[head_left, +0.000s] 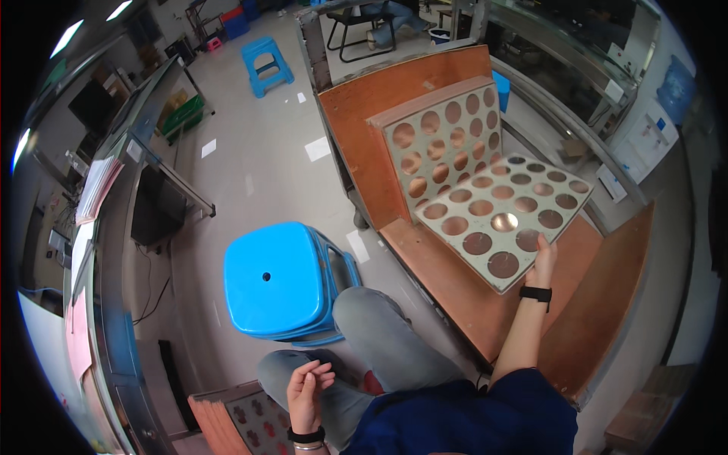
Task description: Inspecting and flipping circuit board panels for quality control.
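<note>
Navy shirt (470,413), panel (504,216) in right hand (543,262)

Findings: Concealed, Cropped and Indistinct Parts

We cannot see most fingers of the right hand (544,264); the tilted panel (497,216) covers them, and its own underside is hidden from us. The same panel screens the lower part of the upright stack (444,135) behind it. At the lower edge, we find the panel pile (256,415) cropped and the left hand (305,394) cut off just past the wrist. The top edge removes the far person (394,21) above the legs. Any markings on the left-side papers (96,189) are too small to read.
</note>
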Motion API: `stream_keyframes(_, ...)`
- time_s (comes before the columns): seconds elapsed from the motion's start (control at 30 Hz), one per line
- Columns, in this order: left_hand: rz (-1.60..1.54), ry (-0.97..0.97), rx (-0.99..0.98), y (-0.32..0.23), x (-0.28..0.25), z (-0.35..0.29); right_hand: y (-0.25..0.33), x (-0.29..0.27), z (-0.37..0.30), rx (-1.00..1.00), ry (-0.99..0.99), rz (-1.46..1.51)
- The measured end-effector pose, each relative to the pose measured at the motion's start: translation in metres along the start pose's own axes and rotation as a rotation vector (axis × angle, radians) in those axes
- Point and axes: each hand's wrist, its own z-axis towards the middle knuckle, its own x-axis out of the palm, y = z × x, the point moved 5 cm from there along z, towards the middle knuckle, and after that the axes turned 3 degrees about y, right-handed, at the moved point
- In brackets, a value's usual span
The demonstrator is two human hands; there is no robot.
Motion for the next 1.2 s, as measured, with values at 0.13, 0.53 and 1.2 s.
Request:
stream_keyframes(0.13,-0.022,-0.025,-0.005,-0.001,-0.003,0.009,-0.025,-0.001,0.029,0.056,0.007,-0.032)
stream_keyframes(0.53,-0.052,-0.117,-0.012,0.0,-0.006,0.015,-0.091,0.175,0.054,-0.04,0.501,-0.243)
stream_keyframes(1.2,-0.145,-0.355,0.12,-0.012,-0.056,-0.03,-0.198,0.26,0.03,-0.702,0.569,-0.984)
